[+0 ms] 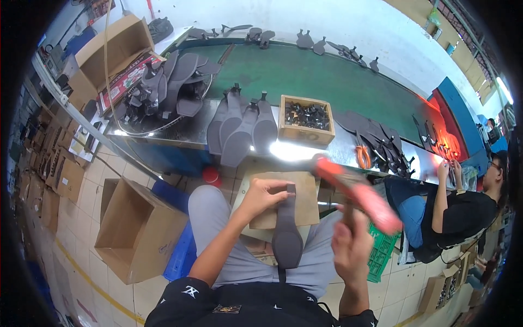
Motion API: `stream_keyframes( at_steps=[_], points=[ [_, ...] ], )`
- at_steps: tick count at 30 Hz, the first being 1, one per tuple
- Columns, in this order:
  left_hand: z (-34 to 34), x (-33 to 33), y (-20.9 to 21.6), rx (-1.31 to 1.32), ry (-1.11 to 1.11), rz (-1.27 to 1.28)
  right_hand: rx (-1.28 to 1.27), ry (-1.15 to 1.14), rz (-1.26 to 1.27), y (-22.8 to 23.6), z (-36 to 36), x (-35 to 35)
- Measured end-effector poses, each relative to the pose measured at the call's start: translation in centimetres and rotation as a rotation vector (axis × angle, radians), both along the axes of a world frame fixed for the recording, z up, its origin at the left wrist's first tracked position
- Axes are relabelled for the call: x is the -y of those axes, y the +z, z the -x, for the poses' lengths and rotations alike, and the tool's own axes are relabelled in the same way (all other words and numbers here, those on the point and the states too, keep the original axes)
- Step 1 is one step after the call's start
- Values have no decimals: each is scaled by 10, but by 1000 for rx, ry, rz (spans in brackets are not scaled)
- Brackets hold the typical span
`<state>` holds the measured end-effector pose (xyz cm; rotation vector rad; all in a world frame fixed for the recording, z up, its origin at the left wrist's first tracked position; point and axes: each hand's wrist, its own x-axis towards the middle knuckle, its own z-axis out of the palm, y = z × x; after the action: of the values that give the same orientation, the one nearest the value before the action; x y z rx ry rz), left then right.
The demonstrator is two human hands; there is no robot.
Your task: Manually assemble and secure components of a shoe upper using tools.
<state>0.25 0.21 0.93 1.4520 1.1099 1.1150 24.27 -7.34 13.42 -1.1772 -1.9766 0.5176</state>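
My left hand [260, 197] pinches the narrow end of a dark grey shoe sole [287, 242] between thumb and fingers. That end of the sole lies on a tan board [306, 191] between my knees, and its broad end points toward me. Whether a small part sits under my fingertips I cannot make out. My right hand [352, 248] is closed round the handle of a hammer [359, 196] with a red head. Smeared by motion, the hammer is raised to the right of the sole, apart from it.
Ahead, a metal ledge along a green conveyor holds several soles [239, 128], a wooden box [306, 136] of small dark parts and orange-handled pliers [363, 156]. A cardboard box [139, 234] stands at left, a green crate [381, 253] at right. A co-worker [463, 218] sits far right.
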Motion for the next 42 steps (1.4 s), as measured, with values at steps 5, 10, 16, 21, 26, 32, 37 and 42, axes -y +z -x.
stream_keyframes(
  at_steps=[5,10,16,21,26,32,37,42],
  points=[
    [-5,3,-8,-471,136,-283,130,32,-71,-46,14,-11],
    [-2,1,-7,-626,116,-218,117,51,32,7,11,-9],
    [-4,7,-8,-667,189,-321,112,28,255,-44,25,-17],
    [0,30,10,-354,33,-328,32,-91,117,-29,-7,-19],
    [-9,82,79,26,-268,-149,293,83,-19,-56,-5,-60],
    [-10,106,104,163,-432,152,379,394,-99,-40,11,-58],
    [-26,120,103,570,-644,484,-837,697,935,-49,24,4],
    [-28,127,105,727,-643,708,-1053,716,832,-52,40,17]
  ],
)
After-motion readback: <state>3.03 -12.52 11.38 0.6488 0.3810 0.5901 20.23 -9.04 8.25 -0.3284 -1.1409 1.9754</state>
